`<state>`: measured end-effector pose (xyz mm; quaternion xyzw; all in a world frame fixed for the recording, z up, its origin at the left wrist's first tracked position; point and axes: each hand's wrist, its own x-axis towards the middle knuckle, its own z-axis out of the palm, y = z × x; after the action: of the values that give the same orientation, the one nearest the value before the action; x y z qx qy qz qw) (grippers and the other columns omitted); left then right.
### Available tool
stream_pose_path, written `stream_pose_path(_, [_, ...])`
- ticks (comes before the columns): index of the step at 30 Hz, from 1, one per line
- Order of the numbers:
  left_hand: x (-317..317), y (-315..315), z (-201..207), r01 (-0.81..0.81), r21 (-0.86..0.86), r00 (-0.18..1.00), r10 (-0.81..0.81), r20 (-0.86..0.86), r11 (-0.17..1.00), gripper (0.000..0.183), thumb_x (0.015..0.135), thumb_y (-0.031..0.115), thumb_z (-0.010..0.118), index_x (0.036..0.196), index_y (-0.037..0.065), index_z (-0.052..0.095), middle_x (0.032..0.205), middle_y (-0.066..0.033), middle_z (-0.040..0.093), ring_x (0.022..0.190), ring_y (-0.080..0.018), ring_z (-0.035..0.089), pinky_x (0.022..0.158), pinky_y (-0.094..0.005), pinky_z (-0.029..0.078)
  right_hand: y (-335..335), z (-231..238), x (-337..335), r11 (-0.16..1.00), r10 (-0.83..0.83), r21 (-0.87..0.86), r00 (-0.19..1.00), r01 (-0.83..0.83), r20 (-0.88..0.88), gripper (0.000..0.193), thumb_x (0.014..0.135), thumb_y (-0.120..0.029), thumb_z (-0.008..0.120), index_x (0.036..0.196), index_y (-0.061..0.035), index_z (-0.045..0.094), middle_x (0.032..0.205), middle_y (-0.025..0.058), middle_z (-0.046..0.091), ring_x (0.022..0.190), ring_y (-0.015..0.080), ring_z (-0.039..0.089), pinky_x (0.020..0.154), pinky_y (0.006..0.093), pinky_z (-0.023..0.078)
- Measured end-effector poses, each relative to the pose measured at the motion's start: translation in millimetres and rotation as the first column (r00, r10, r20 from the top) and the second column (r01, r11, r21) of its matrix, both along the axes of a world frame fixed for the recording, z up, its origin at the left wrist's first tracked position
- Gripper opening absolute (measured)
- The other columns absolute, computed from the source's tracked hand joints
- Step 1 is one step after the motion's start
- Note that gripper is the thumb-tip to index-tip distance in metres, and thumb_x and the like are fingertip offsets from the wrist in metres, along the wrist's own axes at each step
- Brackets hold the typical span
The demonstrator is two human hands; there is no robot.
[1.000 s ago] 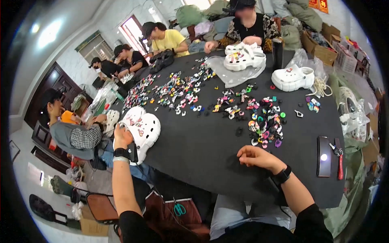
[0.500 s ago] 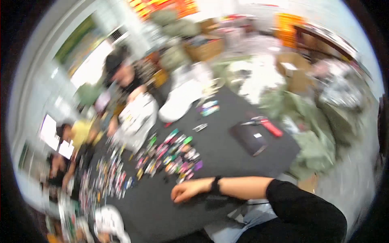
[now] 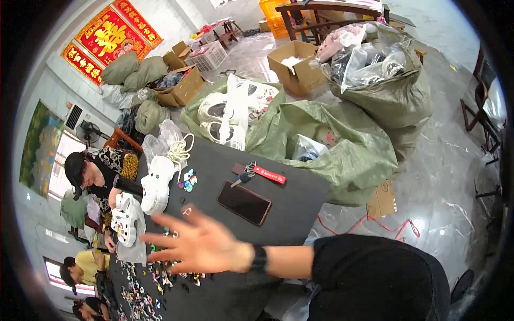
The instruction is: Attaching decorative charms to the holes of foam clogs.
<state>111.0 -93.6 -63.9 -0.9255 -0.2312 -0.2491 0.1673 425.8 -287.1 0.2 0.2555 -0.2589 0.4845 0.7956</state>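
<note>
My right hand (image 3: 201,243) reaches over the black table (image 3: 289,198), its fingers spread wide with nothing held in them. A black band (image 3: 259,259) circles that wrist. Beneath and beyond the fingers lie many small colourful shoe charms (image 3: 142,291), partly hidden by the hand. Just past the fingertips a white clog (image 3: 127,216) with charms on it rests by a co-worker's hand. A second white clog (image 3: 158,184) stands farther back. A dark phone (image 3: 244,203) lies beside my hand, near keys (image 3: 247,172) with a red strap (image 3: 269,174). My left hand is out of view.
Big green sacks (image 3: 342,144) crowd the table's far edge, one holding white clogs (image 3: 230,109). Cardboard boxes (image 3: 294,67) stand behind. A person in a black cap (image 3: 80,168) sits at the table's left side, others beyond. Red ribbon (image 3: 396,229) trails on the floor.
My view has swung to the right. My right hand, loosely curled low over the table before, is now raised with its fingers spread.
</note>
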Motion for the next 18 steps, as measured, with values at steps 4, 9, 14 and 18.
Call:
stream_pose_path(4, [41.3, -36.6, -48.9, 0.154, -0.29, 0.963, -0.079, 0.257, 0.945, 0.088, 0.085, 0.032, 0.076, 0.144, -0.009, 0.026, 0.144, -0.0298, 0.029, 0.13, -0.0445, 0.036, 0.108, -0.0528, 0.035, -150.7, -18.5, 30.3, 0.651, -0.686, -0.107, 0.643, 0.751, 0.34, 0.087, 0.094, -0.062, 0.049, 0.158, -0.0243, 0.005, 0.16, 0.0216, 0.018, 0.108, 0.0383, 0.062, 0.071, 0.0394, 0.057])
stream_pose_path(9, [57.1, -46.0, -53.8, 0.064, -0.321, 0.984, -0.007, 0.177, 0.945, 0.071, 0.089, 0.035, 0.07, 0.138, -0.006, 0.038, 0.14, -0.0299, 0.036, 0.127, -0.0448, 0.04, 0.106, -0.0525, 0.037, -277.7, -98.3, 176.3, -0.615, -0.478, -0.323, -0.014, 0.72, 0.878, 0.072, 0.092, -0.036, 0.068, 0.148, -0.0067, 0.033, 0.141, 0.0185, 0.047, 0.108, 0.0206, 0.06, 0.082, 0.0326, 0.052])
stream_pose_path(14, [59.2, -48.5, -46.0, 0.053, -0.34, 0.994, -0.018, 0.105, 0.939, 0.053, 0.093, 0.035, 0.065, 0.125, -0.004, 0.054, 0.127, -0.0272, 0.051, 0.118, -0.0439, 0.049, 0.102, -0.0513, 0.041, -321.5, -237.3, 262.9, -0.783, 0.43, 0.055, 0.476, 0.62, 0.767, 0.102, 0.064, -0.057, 0.085, 0.136, 0.0044, 0.046, 0.131, 0.0274, 0.057, 0.119, 0.0378, 0.058, 0.1, 0.0418, 0.047])
stream_pose_path(18, [61.6, -50.1, -47.6, 0.084, -0.339, 0.988, -0.034, 0.151, 0.937, 0.049, 0.093, 0.035, 0.064, 0.121, -0.005, 0.057, 0.121, -0.0263, 0.056, 0.113, -0.0427, 0.053, 0.1, -0.0495, 0.042, -296.7, -306.8, 238.8, -0.654, 0.736, 0.09, 0.606, 0.751, 0.301, 0.096, 0.062, -0.051, 0.083, 0.135, -0.0009, 0.046, 0.132, 0.0301, 0.054, 0.121, 0.0403, 0.057, 0.099, 0.0447, 0.048])
